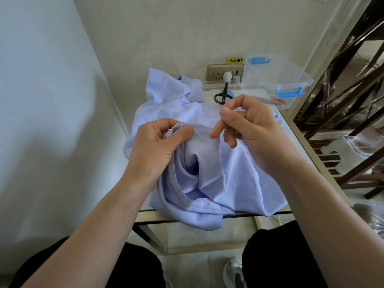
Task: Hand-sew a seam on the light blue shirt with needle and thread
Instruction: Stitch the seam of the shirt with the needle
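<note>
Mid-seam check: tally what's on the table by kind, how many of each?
Light blue shirt: 1
Black scissors: 1
Clear box with blue latches: 1
Flat clear tray holding the scissors: 1
Total: 4
The needle is too small to make out, so it is not counted.

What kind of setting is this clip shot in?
Probably a room in a home, not a workshop: a small table against the wall, a wall socket behind it, and a dark wooden rack alongside.
</note>
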The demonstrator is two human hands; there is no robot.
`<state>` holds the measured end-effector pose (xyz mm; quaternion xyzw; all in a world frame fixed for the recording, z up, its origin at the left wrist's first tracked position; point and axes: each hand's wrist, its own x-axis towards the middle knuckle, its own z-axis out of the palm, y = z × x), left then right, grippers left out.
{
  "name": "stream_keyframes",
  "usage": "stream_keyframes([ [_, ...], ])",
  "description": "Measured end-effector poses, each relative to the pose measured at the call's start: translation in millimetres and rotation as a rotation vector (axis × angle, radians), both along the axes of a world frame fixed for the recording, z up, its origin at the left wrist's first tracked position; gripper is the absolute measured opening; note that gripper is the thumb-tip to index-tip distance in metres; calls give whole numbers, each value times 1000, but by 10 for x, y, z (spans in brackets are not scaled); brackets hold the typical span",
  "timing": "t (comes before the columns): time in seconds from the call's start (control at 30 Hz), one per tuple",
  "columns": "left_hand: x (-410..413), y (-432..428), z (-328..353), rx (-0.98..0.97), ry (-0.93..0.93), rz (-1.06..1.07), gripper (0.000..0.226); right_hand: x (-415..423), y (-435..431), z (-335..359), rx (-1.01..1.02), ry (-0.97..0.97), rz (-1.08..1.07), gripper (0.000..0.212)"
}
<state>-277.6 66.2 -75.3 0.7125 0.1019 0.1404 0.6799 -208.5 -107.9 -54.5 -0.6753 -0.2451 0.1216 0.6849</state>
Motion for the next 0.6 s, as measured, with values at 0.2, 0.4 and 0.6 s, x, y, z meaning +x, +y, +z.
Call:
stream_keyframes([
  [0.2, -7, -16, -4, 39, -2, -11, 16, -16, 27, 3, -21, 163, 68, 18],
  [0.4, -9, 3, 10, 46, 7, -47, 13, 8, 47, -61, -10, 181, 180, 11],
  [0.6, -6, 21, 34, -20, 71, -53, 12, 67, 10, -108, -2, 163, 185, 9],
])
